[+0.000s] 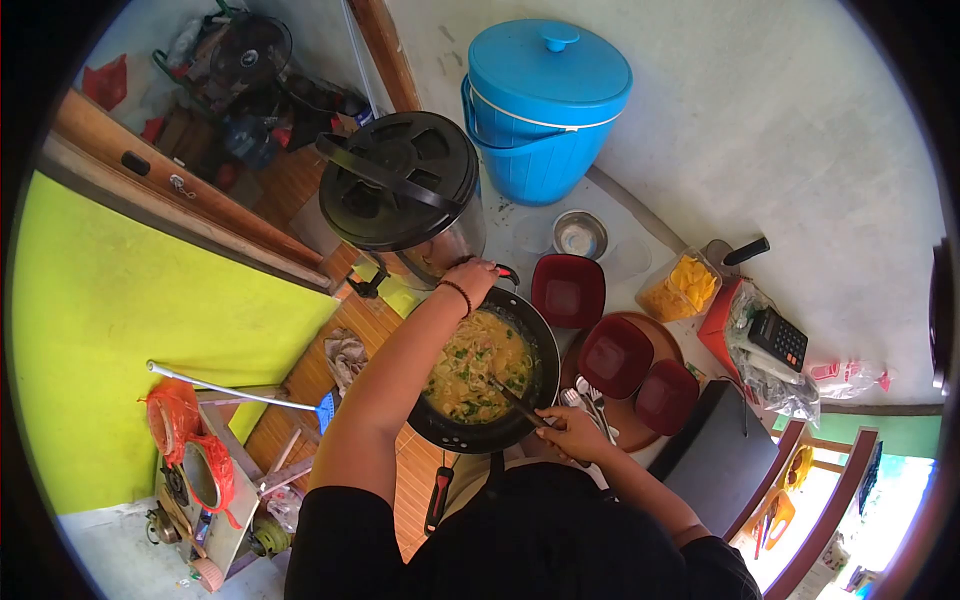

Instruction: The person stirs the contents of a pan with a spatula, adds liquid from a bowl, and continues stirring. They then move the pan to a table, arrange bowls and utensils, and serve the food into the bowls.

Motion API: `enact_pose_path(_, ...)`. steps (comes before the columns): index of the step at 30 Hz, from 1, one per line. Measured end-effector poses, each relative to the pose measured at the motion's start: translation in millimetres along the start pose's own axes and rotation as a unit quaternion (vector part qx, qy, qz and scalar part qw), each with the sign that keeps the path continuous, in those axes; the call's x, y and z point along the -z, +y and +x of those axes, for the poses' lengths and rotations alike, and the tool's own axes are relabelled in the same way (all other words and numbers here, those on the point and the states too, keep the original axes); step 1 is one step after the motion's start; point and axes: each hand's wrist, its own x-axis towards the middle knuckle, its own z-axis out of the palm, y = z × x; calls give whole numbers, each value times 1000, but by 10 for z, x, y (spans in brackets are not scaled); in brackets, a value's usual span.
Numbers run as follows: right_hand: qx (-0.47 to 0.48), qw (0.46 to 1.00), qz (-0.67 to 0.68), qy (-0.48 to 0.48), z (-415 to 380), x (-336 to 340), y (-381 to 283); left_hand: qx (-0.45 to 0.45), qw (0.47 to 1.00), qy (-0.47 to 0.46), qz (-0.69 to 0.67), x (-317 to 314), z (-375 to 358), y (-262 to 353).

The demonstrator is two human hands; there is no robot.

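A black frying pan (548,352) is in front of me, holding noodles in a yellowish broth with green pieces (470,365). At the pan's far side, my left hand (472,280), with a beaded bracelet at the wrist, is closed by the small red-and-black side handle (508,274) and seems to grip it. My right hand (575,437) is wrapped round a dark spatula (518,405), whose head dips into the noodles. The pan's long black-and-red handle (437,500) points toward me, with no hand on it.
Beyond the pan stand a black-lidded dispenser (405,180) and a blue lidded bucket (545,110). To the right are dark red bowls (568,290), a brown tray (625,425), forks (590,400), a metal bowl (580,235), a tub of yellow pieces (682,285) and a calculator (778,338).
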Motion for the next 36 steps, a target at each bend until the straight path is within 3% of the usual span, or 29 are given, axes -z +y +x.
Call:
enact_pose_path(9, -2, 994, 103, -28, -97, 132, 88, 13, 999, 2, -37, 21, -21, 17)
enact_pose_path(36, -6, 993, 120, 4, -658, 386, -362, 0, 1000, -19, -20, -13, 30, -22)
